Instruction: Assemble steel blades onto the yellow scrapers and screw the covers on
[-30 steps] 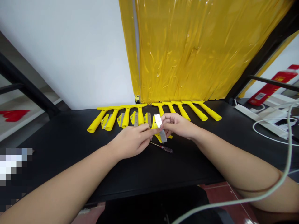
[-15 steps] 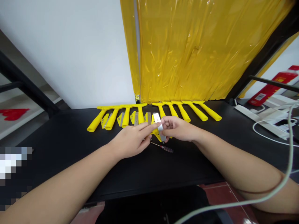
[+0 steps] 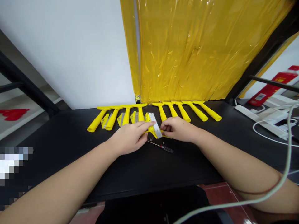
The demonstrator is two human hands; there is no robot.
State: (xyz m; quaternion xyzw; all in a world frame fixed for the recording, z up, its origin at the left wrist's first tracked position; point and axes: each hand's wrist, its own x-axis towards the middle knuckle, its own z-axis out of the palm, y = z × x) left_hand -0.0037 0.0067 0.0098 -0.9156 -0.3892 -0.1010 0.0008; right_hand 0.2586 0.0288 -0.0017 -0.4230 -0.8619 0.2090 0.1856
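Observation:
A yellow scraper head (image 3: 152, 132) with a silver metal plate (image 3: 156, 125) on it sits tilted between my hands. My left hand (image 3: 130, 137) grips it from the left, with the index fingertip pressed on the plate and the thumb low at the near side. My right hand (image 3: 176, 129) is just right of the plate, fingers curled together; what they hold, if anything, is hidden. A bit of yellow plastic shows under its fingers. Nearer me lie a screwdriver (image 3: 165, 148) with a dark clear handle, small screws (image 3: 151, 139) and a small ring-like part (image 3: 163, 143).
Yellow scraper handles (image 3: 94, 123) stand in a row along the back of the black table (image 3: 130, 174), with several more handles (image 3: 201, 114) to the right. Yellow heads with plates (image 3: 105, 121) lie between the left ones. A power strip (image 3: 261, 121), cables and a red bottle (image 3: 268, 87) are right.
The metal plate has shifted left and slightly changed its tilt with the yellow head. My right fingers have come off the plate and curled tighter. The screws nearby are now uncovered.

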